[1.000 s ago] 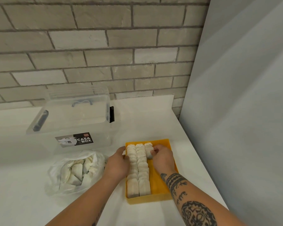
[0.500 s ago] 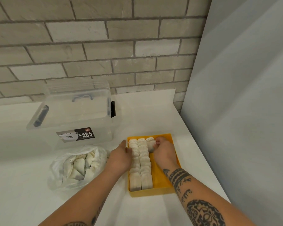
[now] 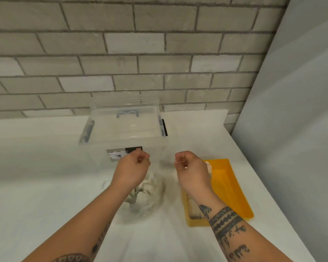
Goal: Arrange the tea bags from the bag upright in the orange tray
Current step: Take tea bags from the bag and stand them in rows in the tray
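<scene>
The clear plastic bag [image 3: 155,203] of white tea bags [image 3: 147,191] lies on the counter below and between my hands. My left hand [image 3: 132,170] and my right hand [image 3: 192,173] hover over it with fingers curled in a pinch, apparently on the thin plastic at the bag's mouth; the plastic there is faint and blurred. The orange tray [image 3: 233,188] sits to the right, its right half bare. Rows of upright tea bags [image 3: 194,208] in the tray's left half are mostly hidden behind my right wrist.
A clear lidded storage box [image 3: 125,133] with a label stands just behind the bag, near the brick wall. A grey panel [image 3: 292,129] borders the white counter [image 3: 36,176] on the right, close to the tray.
Both hands have left the tray and moved left and up over the plastic bag, fingers now curled. The view has shifted, so the tray sits further right.
</scene>
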